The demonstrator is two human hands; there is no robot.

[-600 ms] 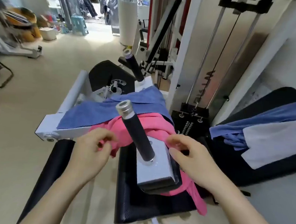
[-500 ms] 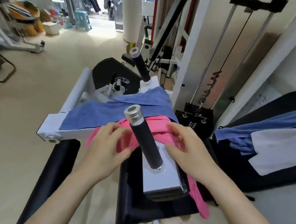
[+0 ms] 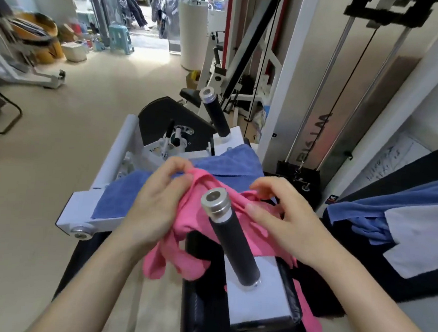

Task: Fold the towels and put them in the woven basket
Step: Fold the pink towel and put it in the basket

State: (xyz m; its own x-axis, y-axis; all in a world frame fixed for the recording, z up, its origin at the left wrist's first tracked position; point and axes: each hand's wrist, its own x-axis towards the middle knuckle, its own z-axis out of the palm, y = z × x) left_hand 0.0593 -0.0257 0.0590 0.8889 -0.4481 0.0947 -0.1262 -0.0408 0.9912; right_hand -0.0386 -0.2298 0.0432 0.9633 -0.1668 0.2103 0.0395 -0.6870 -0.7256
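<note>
Gripping pink towel (image 3: 176, 263) with both hands. Left hand (image 3: 159, 200): fingers curled round a bunched fold at the far edge. Right hand (image 3: 284, 218): thumb and fingers pinch another fold. Towel lies bunched around the black foam handle (image 3: 236, 249) of a gym machine, overlapping a blue towel (image 3: 123, 198) spread on the white frame (image 3: 82, 208).

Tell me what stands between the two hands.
In the head view, a black handle with a silver cap stands between the left hand and right hand, amid the bunched pink towel that both grip.
</note>
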